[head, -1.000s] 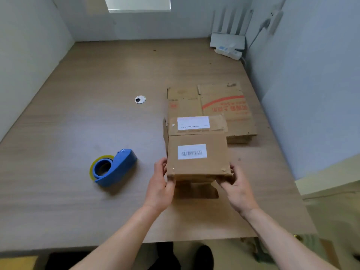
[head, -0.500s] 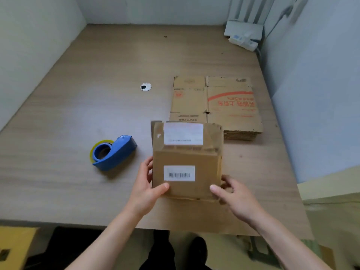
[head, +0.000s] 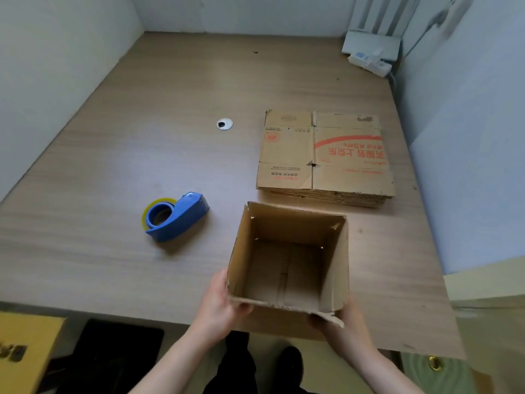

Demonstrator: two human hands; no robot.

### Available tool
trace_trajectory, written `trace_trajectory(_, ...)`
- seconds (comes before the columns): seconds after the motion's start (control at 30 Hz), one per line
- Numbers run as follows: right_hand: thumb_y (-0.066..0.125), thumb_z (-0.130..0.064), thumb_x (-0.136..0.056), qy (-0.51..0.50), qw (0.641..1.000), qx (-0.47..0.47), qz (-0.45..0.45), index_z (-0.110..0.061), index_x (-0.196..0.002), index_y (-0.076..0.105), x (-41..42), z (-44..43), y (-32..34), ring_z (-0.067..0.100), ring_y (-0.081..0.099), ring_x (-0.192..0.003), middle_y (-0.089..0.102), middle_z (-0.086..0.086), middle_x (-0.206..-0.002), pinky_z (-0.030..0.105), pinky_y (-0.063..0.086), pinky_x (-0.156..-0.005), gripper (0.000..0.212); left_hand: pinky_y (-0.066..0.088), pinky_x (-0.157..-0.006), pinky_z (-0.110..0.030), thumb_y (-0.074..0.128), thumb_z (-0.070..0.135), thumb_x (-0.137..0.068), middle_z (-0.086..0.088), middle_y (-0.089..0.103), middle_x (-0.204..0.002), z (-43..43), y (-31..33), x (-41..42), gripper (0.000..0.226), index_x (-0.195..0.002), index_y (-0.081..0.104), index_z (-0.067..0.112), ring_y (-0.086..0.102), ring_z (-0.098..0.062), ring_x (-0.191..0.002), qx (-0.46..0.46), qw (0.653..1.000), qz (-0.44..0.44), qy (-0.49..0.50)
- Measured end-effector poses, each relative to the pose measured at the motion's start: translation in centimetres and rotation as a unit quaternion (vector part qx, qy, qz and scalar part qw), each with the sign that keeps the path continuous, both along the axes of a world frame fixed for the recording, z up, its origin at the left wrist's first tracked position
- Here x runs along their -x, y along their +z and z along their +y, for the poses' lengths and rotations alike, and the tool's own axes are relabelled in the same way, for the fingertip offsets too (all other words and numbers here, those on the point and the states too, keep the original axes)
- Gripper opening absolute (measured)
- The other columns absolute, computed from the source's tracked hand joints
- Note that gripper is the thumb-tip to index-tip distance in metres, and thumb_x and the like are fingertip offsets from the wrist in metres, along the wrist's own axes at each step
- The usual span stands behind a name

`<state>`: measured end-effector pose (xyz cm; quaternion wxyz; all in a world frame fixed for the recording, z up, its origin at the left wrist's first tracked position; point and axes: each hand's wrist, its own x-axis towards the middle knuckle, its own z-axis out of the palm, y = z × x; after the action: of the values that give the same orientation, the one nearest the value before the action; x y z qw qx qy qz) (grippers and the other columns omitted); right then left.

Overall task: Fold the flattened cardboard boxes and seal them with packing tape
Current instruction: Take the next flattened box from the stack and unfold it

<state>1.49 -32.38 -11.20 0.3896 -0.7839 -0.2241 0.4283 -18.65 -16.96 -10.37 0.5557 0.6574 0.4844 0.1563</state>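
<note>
Both hands — left hand [head: 220, 302], right hand [head: 345, 322] — grip an open-topped cardboard box [head: 287, 263] at the table's [head: 113, 166] near edge; tape dispenser [head: 174, 217] left, flattened boxes [head: 325, 157] beyond

On my feed the main print sits on the top sheet of the flattened cardboard stack [head: 324, 183]: a line of large red Chinese characters [head: 355, 152], upside down to me, runs beside a red arc [head: 338, 140], and in the smaller red line between them I make out only what looks like a 5. Its left panel carries a small red logo [head: 271, 137], a round black stamp [head: 288, 118] on the far flap and fine black print [head: 285, 174] on the near flap, all too small for me to read. The yellow box [head: 31, 331] at lower left bears dark marks too blurred to read.
</note>
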Motion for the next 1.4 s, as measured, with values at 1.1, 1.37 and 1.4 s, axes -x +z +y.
trace_trajectory(1.1,0.083,-0.023,-0.077,0.152,0.958,-0.097,-0.223,-0.034,-0.156,0.026,-4.3,3.9,1.5,0.000,0.012,-0.150,0.007,-0.023,-0.163,0.036,0.024,-0.122,0.098,0.029,-0.117,-0.040,0.079,0.051,-0.072,0.017,0.029,-0.149,5.5,1.3,-1.1,0.080,-0.142,0.050,0.026,0.024,-0.005,-0.141,-0.242,0.930,0.057,-0.271)
trace_trajectory(1.37,0.052,-0.077,-0.078,0.384,0.866,-0.056,-0.315,-0.034,-0.157,0.009,-7.4,2.0,1.7,0.015,-0.006,-0.154,-0.029,-0.007,-0.162,0.034,0.017,-0.121,0.100,0.000,-0.120,-0.040,0.068,0.081,-0.056,0.017,-0.028,-0.159,8.0,0.2,1.0,0.130,-0.153,-0.011,0.043,-0.023,-0.013,-0.148,-0.354,0.792,0.187,-0.462)
trace_trajectory(1.4,0.053,-0.081,-0.075,0.410,0.848,-0.052,-0.332,-0.031,-0.158,0.004,-7.8,2.0,1.8,0.019,-0.007,-0.154,-0.031,-0.005,-0.162,0.037,0.018,-0.121,0.108,0.003,-0.120,-0.040,0.071,0.077,-0.059,0.015,-0.028,-0.159,8.2,0.0,1.0,0.127,-0.152,-0.009,0.046,-0.022,-0.014,-0.149,-0.365,0.790,0.182,-0.458)
